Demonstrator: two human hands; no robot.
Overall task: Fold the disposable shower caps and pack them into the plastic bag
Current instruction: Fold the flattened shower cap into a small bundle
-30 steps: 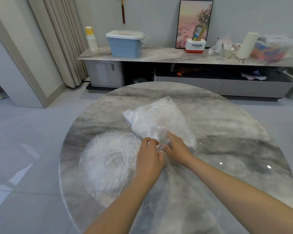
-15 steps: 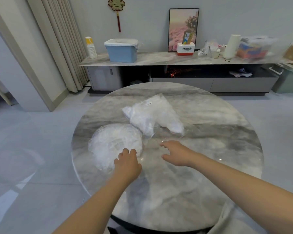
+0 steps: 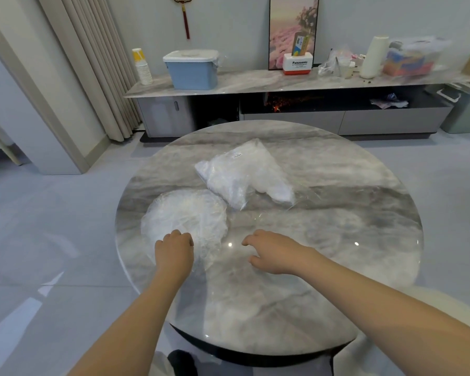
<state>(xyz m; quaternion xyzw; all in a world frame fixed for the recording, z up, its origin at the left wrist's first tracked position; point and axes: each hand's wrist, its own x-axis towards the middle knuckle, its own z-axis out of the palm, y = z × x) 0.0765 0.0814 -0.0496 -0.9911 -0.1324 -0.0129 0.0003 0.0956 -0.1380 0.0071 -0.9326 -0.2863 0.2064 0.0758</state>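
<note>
Over shower cap point(image 3: 185, 215): left hand point(image 3: 174, 251) curled; right hand point(image 3: 274, 251) loosely curled, empty.

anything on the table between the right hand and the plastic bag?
Head view: nothing solid. Between the right hand and the filled plastic bag there is only bare marble table, apart from the bag's clear, empty open end trailing toward the hand.

head view, looking down, table point(image 3: 337, 267) close
</note>
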